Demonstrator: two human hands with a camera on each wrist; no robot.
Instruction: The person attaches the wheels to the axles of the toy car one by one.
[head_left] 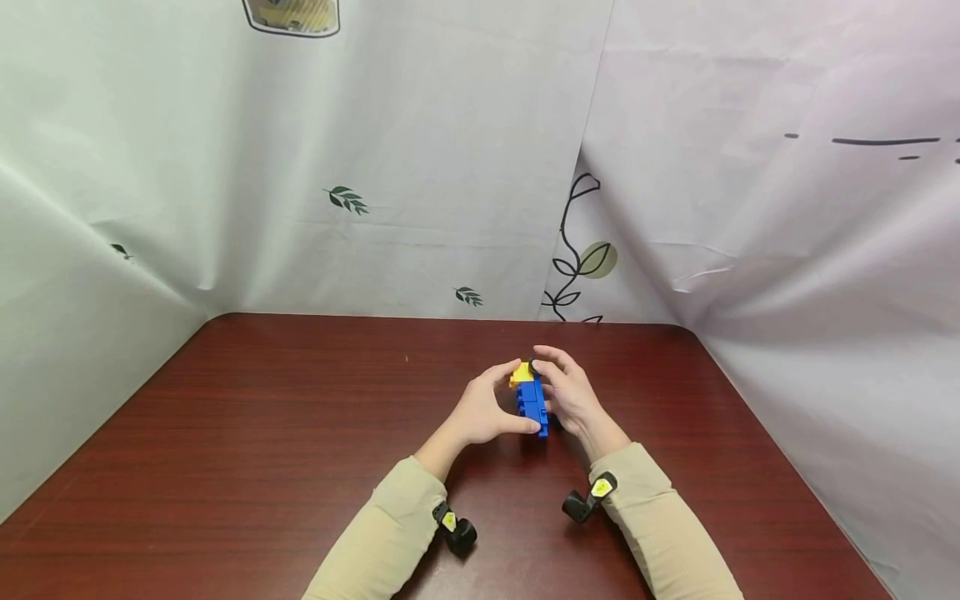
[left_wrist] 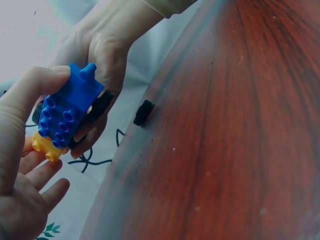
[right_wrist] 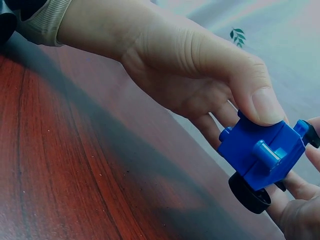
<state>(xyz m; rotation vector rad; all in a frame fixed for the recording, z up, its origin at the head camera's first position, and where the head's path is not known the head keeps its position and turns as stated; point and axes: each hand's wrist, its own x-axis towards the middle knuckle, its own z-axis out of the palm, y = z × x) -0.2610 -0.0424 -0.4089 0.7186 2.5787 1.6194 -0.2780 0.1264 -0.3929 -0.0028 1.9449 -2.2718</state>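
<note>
Where grips meet: blue-and-yellow wheeled toy
Left hand: pinches it lengthwise
Right hand: apparently grips it, partly hidden

Head camera set high on the person's side, facing forward and down; farthest back and widest, it takes in the counter and pale cloth beyond. From here I spot the left wrist camera and right wrist camera at the cuffs. Both look in close, rolled: counter slanting down the right of one, lower left of the other. All three share the brick build, left grip and right grip; wrist views catch different faces.
</note>
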